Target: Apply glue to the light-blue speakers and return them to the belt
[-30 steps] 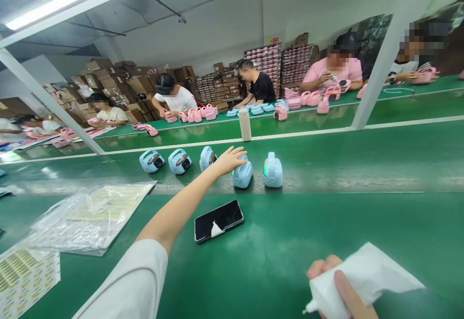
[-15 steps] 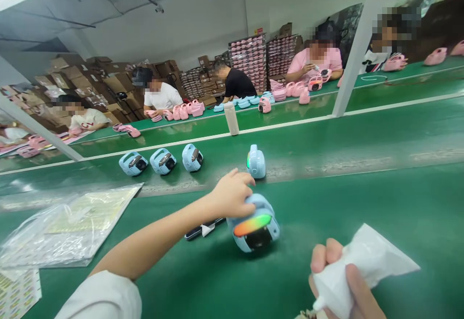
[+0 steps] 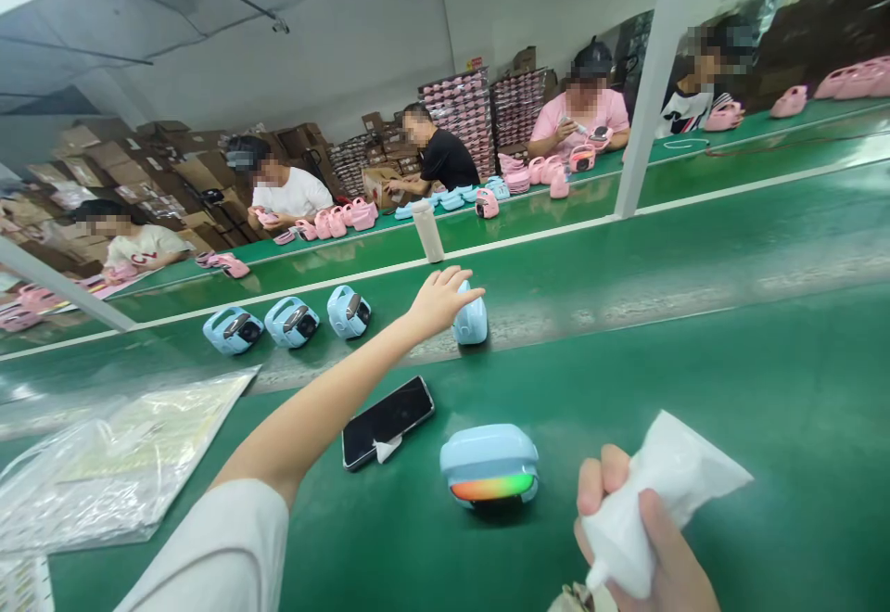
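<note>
White tube (image 3: pixel 650 501): clamped in my right hand (image 3: pixel 643 538), nozzle down, low at the near edge.
Left hand (image 3: pixel 438 299): fingers spread, back out on the belt, touching the upright blue toy (image 3: pixel 471 320); no grip closed on it yet.
Changed: the lit blue toy (image 3: pixel 489 465) I pulled in half a second ago is let go; it sits near me, beside the phone (image 3: pixel 387 421).
Belt (image 3: pixel 695 278): three more blue toys (image 3: pixel 288 321) left of my reach.
</note>
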`<state>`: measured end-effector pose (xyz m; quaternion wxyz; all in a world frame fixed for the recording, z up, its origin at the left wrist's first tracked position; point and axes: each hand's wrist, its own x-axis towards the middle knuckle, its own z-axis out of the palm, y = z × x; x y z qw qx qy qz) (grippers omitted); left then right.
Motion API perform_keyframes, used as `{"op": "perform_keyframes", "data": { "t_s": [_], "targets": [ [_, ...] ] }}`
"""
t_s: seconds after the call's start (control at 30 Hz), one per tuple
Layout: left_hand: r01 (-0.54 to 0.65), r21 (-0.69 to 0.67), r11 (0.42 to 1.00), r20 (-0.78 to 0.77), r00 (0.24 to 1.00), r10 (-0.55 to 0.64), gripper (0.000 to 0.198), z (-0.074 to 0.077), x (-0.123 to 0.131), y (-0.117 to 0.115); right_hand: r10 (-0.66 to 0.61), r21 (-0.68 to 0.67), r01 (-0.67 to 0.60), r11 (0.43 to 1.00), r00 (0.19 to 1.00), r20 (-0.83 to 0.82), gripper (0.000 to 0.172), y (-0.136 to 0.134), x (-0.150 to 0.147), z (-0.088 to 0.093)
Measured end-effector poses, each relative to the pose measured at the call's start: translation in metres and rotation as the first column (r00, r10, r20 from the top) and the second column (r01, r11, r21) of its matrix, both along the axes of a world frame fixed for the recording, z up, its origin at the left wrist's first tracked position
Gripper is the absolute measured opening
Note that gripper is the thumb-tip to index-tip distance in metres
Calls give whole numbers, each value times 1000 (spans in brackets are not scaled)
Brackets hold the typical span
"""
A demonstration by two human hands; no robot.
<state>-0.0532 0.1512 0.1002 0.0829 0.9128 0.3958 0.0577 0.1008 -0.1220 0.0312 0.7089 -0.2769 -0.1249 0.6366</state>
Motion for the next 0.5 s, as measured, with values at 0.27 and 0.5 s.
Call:
{"op": "perform_keyframes", "data": {
  "t_s": [0.27, 0.5],
  "targets": [
    [-29, 54, 998, -105, 994, 35, 15, -1, -10, 18, 2, 55, -2, 999, 1000, 1, 49, 5, 3, -5],
    [-158, -176, 972, -57, 987, 150, 23, -21, -12, -19, 39, 60, -38, 997, 999, -4, 46, 0, 2, -1]
  ]
}}
